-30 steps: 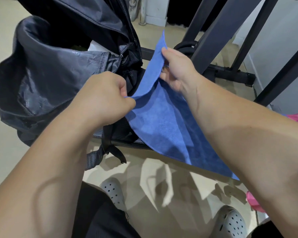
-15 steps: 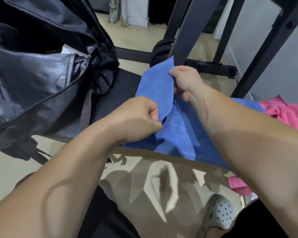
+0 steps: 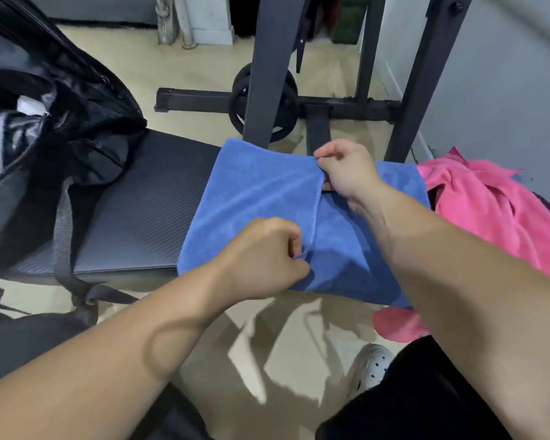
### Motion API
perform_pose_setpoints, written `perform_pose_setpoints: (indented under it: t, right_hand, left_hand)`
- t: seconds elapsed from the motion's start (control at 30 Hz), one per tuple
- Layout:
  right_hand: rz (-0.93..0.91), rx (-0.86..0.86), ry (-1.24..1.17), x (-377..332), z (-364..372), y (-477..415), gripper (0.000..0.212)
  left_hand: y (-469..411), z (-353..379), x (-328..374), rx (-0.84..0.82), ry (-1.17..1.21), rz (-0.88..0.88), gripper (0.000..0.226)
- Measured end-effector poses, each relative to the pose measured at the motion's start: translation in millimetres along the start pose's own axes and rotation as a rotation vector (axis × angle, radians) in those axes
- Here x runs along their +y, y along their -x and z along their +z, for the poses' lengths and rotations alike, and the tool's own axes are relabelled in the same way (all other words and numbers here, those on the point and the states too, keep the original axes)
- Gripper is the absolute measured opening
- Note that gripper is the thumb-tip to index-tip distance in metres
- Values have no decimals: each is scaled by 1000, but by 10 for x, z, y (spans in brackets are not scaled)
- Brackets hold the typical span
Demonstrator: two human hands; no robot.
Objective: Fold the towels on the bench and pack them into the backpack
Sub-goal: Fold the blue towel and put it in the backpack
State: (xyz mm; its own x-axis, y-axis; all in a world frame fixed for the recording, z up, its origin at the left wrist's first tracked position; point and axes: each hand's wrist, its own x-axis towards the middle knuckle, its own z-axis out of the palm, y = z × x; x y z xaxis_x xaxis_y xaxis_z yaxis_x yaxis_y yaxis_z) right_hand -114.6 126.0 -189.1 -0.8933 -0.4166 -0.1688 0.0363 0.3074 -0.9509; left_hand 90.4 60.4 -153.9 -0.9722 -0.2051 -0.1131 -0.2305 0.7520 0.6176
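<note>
A blue towel (image 3: 258, 198) lies on the black padded bench (image 3: 146, 214), its left half folded over to the right. My left hand (image 3: 264, 258) pinches the near corner of the folded flap. At the far corner of the same flap, my right hand (image 3: 346, 173) grips the edge. The black backpack (image 3: 45, 131) stands open at the bench's left end, with something white showing inside. A crumpled pink towel (image 3: 486, 211) lies on the right end of the bench, touching the blue one.
Dark metal uprights (image 3: 267, 68) and a floor bar with a weight plate (image 3: 264, 103) stand behind the bench. A backpack strap (image 3: 62, 236) hangs over the bench's front edge. My white clog (image 3: 372, 366) is on the beige floor below.
Both hands have carried the blue towel's edge from beside the backpack rightward and down, laying the flap over the rest of the towel. The view has swung right, showing the pink towel.
</note>
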Motion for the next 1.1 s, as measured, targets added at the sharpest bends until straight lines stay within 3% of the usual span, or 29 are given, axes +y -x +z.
perform_pose_setpoints:
  t: [0.27,0.37,0.5,0.63,0.7,0.77,0.87,0.97,1.1]
  right_hand:
    - [-23,-183,54,82,-83,-15,36]
    - [-69,-226,31,9,-132,21,40]
    - [-166,-167,-5,-175,-286,26,29]
    - [-185,-66,70,-196,-507,4,46]
    - [-156,-7,201,-101,-600,7,38]
    - [-200,26,515,44,-660,2,40]
    - [-290,39,946,164,-615,61,54]
    - [-285,-27,1063,155,-467,166,69]
    - [-184,-204,1188,287,-253,260,84]
  left_hand:
    - [-111,24,118,-159,-62,-123,21]
    - [-96,-141,235,-148,-40,-150,18]
    - [-91,-228,468,-66,-5,-122,15]
    - [-201,-24,690,-90,-48,-52,20]
    - [-262,125,739,-131,-100,6,18]
    - [-342,239,683,-126,-208,24,26]
    - [-509,237,411,54,-363,-26,41]
    - [-676,147,18,161,-495,-137,64]
    - [-662,257,-473,1,-573,-241,89]
